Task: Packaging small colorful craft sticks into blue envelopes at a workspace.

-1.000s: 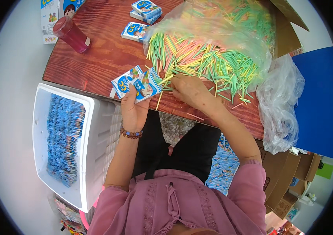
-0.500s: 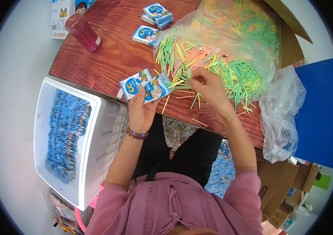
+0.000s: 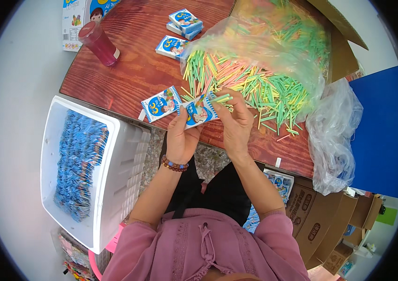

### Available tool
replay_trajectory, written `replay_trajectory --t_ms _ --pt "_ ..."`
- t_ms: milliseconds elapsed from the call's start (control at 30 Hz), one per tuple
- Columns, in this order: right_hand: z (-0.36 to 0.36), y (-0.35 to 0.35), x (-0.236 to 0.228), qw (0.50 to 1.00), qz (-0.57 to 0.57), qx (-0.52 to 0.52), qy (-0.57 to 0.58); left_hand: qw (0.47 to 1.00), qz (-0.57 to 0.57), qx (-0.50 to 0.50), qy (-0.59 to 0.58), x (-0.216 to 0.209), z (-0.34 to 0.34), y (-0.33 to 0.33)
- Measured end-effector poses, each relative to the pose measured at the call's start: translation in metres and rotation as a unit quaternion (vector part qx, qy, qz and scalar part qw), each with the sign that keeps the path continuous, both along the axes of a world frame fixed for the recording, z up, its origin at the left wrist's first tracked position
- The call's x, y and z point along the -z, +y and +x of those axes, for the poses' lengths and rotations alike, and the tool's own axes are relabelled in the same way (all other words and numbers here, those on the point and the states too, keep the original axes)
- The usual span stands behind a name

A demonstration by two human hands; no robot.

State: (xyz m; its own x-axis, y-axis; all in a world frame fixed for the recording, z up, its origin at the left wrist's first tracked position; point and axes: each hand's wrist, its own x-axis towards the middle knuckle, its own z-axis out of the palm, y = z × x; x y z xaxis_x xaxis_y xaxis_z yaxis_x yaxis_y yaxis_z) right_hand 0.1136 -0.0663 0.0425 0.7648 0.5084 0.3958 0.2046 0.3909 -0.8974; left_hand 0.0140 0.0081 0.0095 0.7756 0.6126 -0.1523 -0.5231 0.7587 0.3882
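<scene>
A small blue-and-white packet [image 3: 200, 111] is in my left hand [image 3: 180, 140], pinched at its left end by the thumb and fingers. At the packet's right end, my right hand [image 3: 237, 124] has its thumb and fingers closed around a few thin green and yellow sticks [image 3: 222, 99], whose ends meet the packet's edge. Just left of the held one, a second packet [image 3: 161, 104] lies on the table. Beyond my hands spreads a heap of thin green, yellow and pink sticks [image 3: 236, 70], spilling from a clear plastic bag [image 3: 255, 40].
Several filled packets [image 3: 185, 18] lie on the wooden table [image 3: 128, 47], near a red-lidded jar [image 3: 99, 44]. A white bin [image 3: 114, 182] of blue packets stands at left. Crumpled plastic [image 3: 334, 136], a blue panel [image 3: 381, 136] and cardboard boxes [image 3: 320, 220] are on the right.
My right hand has moved from the stick heap to the packet, bringing sticks to its end. My left hand has shifted slightly right with its packet, apart from the other packet.
</scene>
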Motion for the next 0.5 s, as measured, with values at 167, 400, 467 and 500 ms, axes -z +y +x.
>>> replay_trajectory --t_ms 167,400,467,500 --pt "0.008 -0.009 -0.016 0.991 -0.098 -0.086 -0.017 1.0 -0.009 -0.009 -0.001 0.003 0.004 0.003" --pt "-0.006 -0.018 -0.02 0.939 -0.202 -0.057 -0.274 1.0 -0.019 0.004 -0.019 0.008 0.009 0.003" --pt "-0.001 -0.021 -0.029 0.979 -0.161 -0.107 -0.067 1.0 -0.009 -0.013 -0.013 0.007 0.008 0.003" --pt "0.001 -0.019 -0.029 0.997 -0.061 -0.042 -0.001 1.0 -0.018 -0.011 -0.018 0.007 0.01 0.002"
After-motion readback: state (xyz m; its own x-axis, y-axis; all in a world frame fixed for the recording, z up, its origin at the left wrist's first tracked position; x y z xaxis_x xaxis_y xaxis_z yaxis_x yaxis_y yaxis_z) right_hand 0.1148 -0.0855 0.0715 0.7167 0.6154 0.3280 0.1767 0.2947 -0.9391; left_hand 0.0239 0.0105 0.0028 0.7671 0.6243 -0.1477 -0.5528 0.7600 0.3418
